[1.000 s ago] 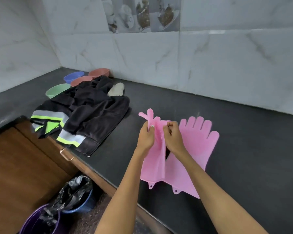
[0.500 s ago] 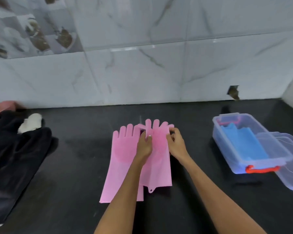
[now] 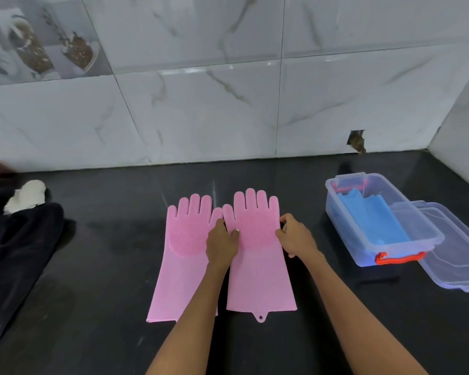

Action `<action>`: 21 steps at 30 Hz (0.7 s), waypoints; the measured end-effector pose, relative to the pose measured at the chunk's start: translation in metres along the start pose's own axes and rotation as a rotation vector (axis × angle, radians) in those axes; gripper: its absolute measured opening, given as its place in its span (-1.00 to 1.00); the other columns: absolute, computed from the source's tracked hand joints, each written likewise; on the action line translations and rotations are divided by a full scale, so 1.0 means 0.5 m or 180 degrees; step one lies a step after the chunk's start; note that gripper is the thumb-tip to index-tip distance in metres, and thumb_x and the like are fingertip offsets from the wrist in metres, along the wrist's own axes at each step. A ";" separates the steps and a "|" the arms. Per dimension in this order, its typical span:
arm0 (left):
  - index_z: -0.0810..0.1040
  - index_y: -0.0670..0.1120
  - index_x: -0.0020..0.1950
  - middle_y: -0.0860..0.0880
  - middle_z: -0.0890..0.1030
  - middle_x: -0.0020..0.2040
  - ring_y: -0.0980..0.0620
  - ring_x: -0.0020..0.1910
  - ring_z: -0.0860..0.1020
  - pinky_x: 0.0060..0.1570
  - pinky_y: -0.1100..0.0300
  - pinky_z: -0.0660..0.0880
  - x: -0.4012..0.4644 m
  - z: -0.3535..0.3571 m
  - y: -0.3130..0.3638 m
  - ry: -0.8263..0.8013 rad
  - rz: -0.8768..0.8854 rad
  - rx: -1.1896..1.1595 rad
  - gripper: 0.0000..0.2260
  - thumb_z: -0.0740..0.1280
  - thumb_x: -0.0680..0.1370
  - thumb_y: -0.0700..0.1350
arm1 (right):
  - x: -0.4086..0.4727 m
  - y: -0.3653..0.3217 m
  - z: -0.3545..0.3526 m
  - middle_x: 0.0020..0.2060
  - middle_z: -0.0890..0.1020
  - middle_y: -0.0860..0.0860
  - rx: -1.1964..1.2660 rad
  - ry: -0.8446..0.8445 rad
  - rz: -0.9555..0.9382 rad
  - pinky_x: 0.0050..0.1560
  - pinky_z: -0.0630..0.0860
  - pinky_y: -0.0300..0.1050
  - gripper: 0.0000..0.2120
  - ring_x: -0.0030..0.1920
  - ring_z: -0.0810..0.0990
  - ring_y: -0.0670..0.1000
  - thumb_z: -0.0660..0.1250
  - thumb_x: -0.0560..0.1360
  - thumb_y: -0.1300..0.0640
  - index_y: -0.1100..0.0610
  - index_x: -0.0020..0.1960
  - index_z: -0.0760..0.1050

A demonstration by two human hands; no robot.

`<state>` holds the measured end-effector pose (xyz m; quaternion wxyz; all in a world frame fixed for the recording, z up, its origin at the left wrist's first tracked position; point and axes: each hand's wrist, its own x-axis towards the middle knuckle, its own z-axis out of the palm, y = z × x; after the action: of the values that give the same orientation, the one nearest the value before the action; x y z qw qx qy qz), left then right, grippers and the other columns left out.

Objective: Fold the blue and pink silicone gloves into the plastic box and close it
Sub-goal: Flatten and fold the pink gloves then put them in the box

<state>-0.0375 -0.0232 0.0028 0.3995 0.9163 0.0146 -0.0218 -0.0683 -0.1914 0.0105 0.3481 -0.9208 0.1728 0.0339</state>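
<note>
The left hand [image 3: 221,243] lies palm down on the thumb-side edge of the right-lying pink glove [image 3: 257,255], fingers loosely curled and pressing the silicone flat rather than gripping it. The right hand [image 3: 295,236] sits at the same glove's opposite edge, thumb and forefinger drawn close together on the rim near the little finger (whether they actually pinch the material I cannot tell). Between the two hands the glove is spread flat, fingers pointing toward the wall, ribbed palm up, with a small hanging tab at its cuff on the near side.

Just beside it to the left lies the second pink glove [image 3: 182,255], also flat and palm up, its thumb touching or slightly overlapping the first glove's thumb under the left hand. Both rest on the dark table [image 3: 106,266].

Further right, well apart from the pink pair, stands the clear plastic box [image 3: 428,236] with red latches, open, and the blue gloves [image 3: 374,220] folded inside it. Its transparent lid [image 3: 452,255] lies just beside it on the right, leaning against or touching the box's rim.

At the far left edge of the table is a heap of dark cloth [image 3: 16,239] with a small white item on top.
</note>
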 end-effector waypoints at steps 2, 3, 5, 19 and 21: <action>0.44 -0.20 0.21 -0.14 0.60 0.11 -0.14 0.06 0.57 0.03 0.03 0.49 -0.003 -0.002 -0.004 0.0110 0.0020 0.0097 -0.75 0.27 0.59 -0.09 | -0.001 -0.001 0.007 0.03 0.58 0.08 -0.0144 0.0112 0.0025 -0.08 0.54 -0.10 -0.74 -0.15 0.55 -0.01 0.19 0.58 0.09 0.11 0.25 0.33; 0.44 -0.20 0.20 -0.14 0.60 0.10 -0.14 0.06 0.57 0.01 0.03 0.49 -0.004 -0.003 -0.005 0.0159 0.0011 0.0144 -0.74 0.27 0.60 -0.08 | -0.001 -0.001 0.010 0.02 0.58 0.07 -0.0178 0.0166 0.0041 -0.06 0.54 -0.09 -0.74 -0.14 0.55 -0.01 0.20 0.58 0.09 0.11 0.24 0.33; 0.44 -0.20 0.20 -0.14 0.59 0.10 -0.13 0.05 0.57 0.00 0.04 0.50 -0.009 -0.005 -0.001 0.0242 -0.0009 0.0224 -0.74 0.27 0.60 -0.06 | -0.001 -0.003 0.013 0.01 0.58 0.06 -0.0221 0.0226 0.0059 -0.07 0.52 -0.11 -0.74 -0.14 0.54 -0.02 0.21 0.57 0.08 0.11 0.23 0.33; 0.58 -0.08 -0.01 0.02 0.61 -0.05 -0.05 -0.13 0.58 -0.18 0.15 0.41 -0.014 -0.103 -0.046 0.1175 0.0044 0.0506 -0.82 0.18 0.62 -0.12 | -0.046 -0.037 0.020 0.05 0.61 0.07 0.0113 0.0800 -0.0165 -0.01 0.57 -0.12 -0.72 -0.09 0.59 -0.03 0.23 0.57 0.09 0.11 0.27 0.37; 0.59 -0.07 0.12 0.01 0.60 0.06 -0.04 -0.05 0.59 -0.07 0.09 0.50 -0.008 -0.149 -0.088 0.1218 0.0326 0.0542 -0.82 0.21 0.62 -0.16 | -0.070 -0.054 0.047 0.04 0.62 0.02 0.0167 0.0862 -0.0690 -0.05 0.52 -0.22 -0.76 -0.13 0.57 -0.09 0.24 0.57 0.11 0.07 0.23 0.42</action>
<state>-0.0414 0.0612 0.0214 0.3112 0.9338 0.0416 0.1718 -0.0905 -0.1468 0.0163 0.3472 -0.9207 0.1187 -0.1327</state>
